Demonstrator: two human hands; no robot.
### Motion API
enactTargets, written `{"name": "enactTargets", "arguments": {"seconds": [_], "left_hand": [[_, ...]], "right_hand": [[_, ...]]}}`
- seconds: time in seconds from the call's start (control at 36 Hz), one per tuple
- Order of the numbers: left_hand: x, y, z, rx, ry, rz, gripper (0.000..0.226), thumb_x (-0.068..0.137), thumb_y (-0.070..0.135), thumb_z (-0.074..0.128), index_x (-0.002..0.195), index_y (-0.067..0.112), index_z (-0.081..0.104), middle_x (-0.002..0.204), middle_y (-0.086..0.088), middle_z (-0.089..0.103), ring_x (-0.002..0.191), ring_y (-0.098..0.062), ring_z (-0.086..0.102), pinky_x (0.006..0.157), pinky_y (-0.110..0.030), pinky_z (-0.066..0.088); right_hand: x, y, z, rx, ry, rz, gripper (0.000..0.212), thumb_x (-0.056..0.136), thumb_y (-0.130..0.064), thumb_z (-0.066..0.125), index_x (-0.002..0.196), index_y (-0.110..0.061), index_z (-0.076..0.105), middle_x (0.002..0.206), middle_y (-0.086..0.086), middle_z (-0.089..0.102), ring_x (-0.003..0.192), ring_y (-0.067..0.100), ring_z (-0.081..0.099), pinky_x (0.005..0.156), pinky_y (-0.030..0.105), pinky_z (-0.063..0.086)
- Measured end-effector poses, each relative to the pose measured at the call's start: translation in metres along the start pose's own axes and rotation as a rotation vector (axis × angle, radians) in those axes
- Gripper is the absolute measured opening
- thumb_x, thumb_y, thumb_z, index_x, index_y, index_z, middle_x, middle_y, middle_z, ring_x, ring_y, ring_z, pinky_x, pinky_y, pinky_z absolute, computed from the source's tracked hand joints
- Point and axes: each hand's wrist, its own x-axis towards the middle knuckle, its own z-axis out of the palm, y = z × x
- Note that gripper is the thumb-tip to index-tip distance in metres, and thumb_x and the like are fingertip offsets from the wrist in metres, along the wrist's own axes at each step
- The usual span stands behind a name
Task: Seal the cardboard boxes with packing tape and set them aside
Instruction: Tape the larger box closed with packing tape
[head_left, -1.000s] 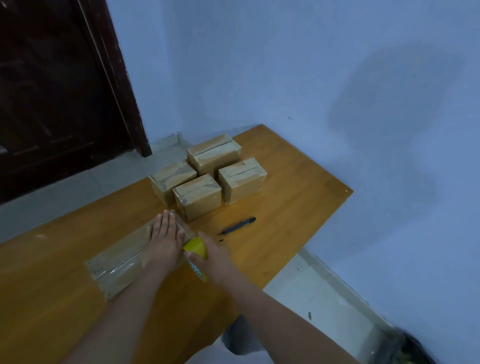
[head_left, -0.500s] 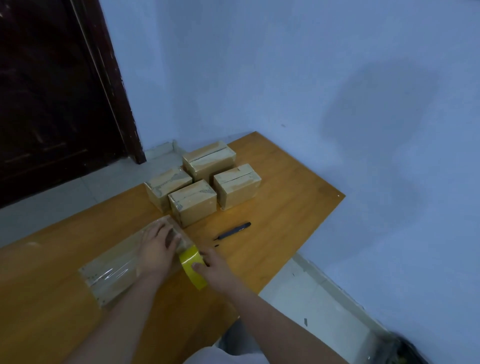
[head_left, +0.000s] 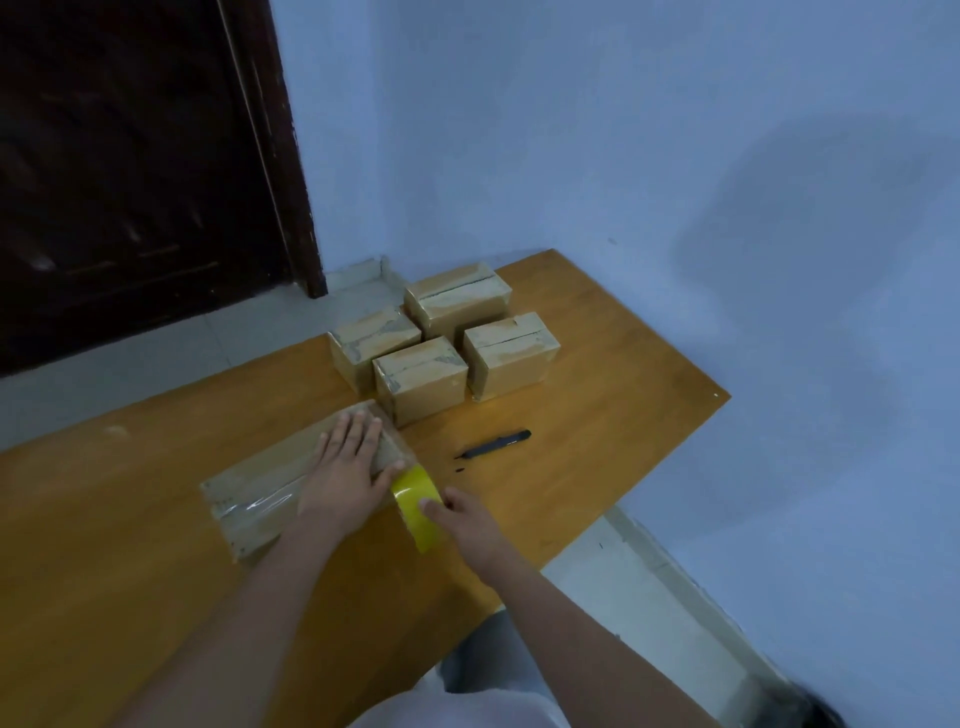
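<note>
Cardboard box: long flat brown cardboard box (head_left: 260, 493) lies on orange wooden bench (head_left: 597, 415).
Left hand (head_left: 345, 467): flat, fingers straight, pressing box top.
Right hand (head_left: 467, 525): grips yellow packing tape roll (head_left: 415, 501) at box's end.

A pale blue painted wall (head_left: 649, 130) rose behind an orange-brown wooden tabletop (head_left: 597, 374), with a soft shadow on its right part. A dark brown wooden door (head_left: 130, 166) stood at the left. Grey tiled floor (head_left: 156, 358) lay below in dim light.
</note>
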Motion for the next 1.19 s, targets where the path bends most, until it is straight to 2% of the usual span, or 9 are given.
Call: {"name": "enactTargets", "arguments": {"seconds": [0.11,0.31,0.44,0.56,0.69,0.94,1.06,1.11,1.19], "left_hand": [[0.002,-0.002,-0.002,-0.039,-0.025,-0.010,0.078,0.094,0.063,0.024,0.153,0.020,-0.003,0.159,0.001,-0.015,0.145,-0.014,-0.019,0.118,-0.035,-0.009],[0.001,0.001,-0.007,-0.044,-0.034,-0.006,0.079,0.095,0.062,0.030,0.153,0.020,-0.004,0.158,0.001,-0.016,0.145,-0.015,-0.018,0.117,-0.033,-0.010],[0.000,0.000,-0.009,-0.025,-0.039,0.004,0.077,0.095,0.061,0.026,0.152,0.020,-0.007,0.157,0.001,-0.018,0.145,-0.014,-0.019,0.117,-0.033,-0.011],[0.000,-0.002,-0.007,-0.048,-0.029,0.018,0.075,0.096,0.059,0.027,0.152,0.022,-0.006,0.152,0.005,-0.022,0.144,-0.012,-0.020,0.117,-0.032,-0.011],[0.001,-0.004,-0.006,-0.046,-0.008,0.021,0.067,0.098,0.056,0.019,0.151,0.023,-0.006,0.148,0.007,-0.024,0.136,-0.006,-0.025,0.115,-0.030,-0.012],[-0.001,-0.003,-0.007,-0.100,0.055,0.017,0.075,0.094,0.060,0.025,0.153,0.020,0.004,0.160,0.002,-0.007,0.144,-0.008,-0.014,0.116,-0.029,-0.010],[-0.003,-0.002,-0.010,-0.237,0.093,0.005,0.070,0.093,0.056,0.042,0.150,0.022,0.021,0.159,0.001,0.010,0.146,-0.022,0.010,0.118,-0.039,0.013],[-0.003,-0.004,-0.011,-0.267,0.119,0.016,0.059,0.091,0.051,0.050,0.141,0.023,0.037,0.151,-0.004,0.023,0.138,-0.029,0.025,0.110,-0.046,0.033],[-0.004,-0.005,-0.007,-0.205,0.200,0.104,0.038,0.091,0.040,0.057,0.121,0.017,0.058,0.128,-0.007,0.047,0.118,-0.028,0.045,0.094,-0.039,0.041]], "right_hand": [[0.001,0.007,0.002,0.064,0.015,-0.052,0.016,0.094,-0.025,0.057,0.081,-0.016,0.058,0.077,0.006,0.059,0.070,0.016,0.059,0.062,0.026,0.049],[0.006,0.012,0.004,-0.020,0.037,-0.053,0.024,0.095,-0.027,0.055,0.074,-0.015,0.055,0.067,-0.002,0.057,0.055,0.004,0.056,0.052,0.017,0.045],[0.012,0.031,0.002,-0.355,0.095,0.096,0.045,0.096,-0.043,0.047,0.059,-0.019,0.039,0.056,-0.005,0.039,0.045,0.006,0.037,0.041,0.016,0.026],[0.013,0.033,0.007,-0.395,0.070,0.083,0.050,0.096,-0.048,0.044,0.056,-0.020,0.033,0.053,-0.006,0.032,0.043,0.007,0.029,0.042,0.019,0.022],[0.012,0.039,0.012,-0.489,0.146,0.091,0.044,0.096,-0.052,0.041,0.065,-0.020,0.043,0.059,-0.004,0.042,0.052,0.010,0.039,0.049,0.023,0.031],[-0.001,0.043,0.010,-0.513,0.176,-0.022,0.036,0.096,-0.051,0.037,0.068,-0.030,0.040,0.061,-0.011,0.043,0.055,0.001,0.040,0.053,0.018,0.032],[0.000,0.046,0.015,-0.460,0.160,-0.002,0.038,0.096,-0.053,0.036,0.079,-0.022,0.050,0.065,-0.010,0.047,0.060,0.005,0.046,0.059,0.021,0.038],[0.000,0.048,0.016,-0.439,0.151,-0.001,0.037,0.097,-0.051,0.038,0.081,-0.020,0.051,0.066,-0.008,0.048,0.061,0.007,0.047,0.060,0.024,0.039],[0.003,0.049,0.012,-0.428,0.135,-0.021,0.035,0.097,-0.046,0.042,0.071,-0.023,0.045,0.064,-0.008,0.044,0.058,0.006,0.041,0.057,0.024,0.034]]}}
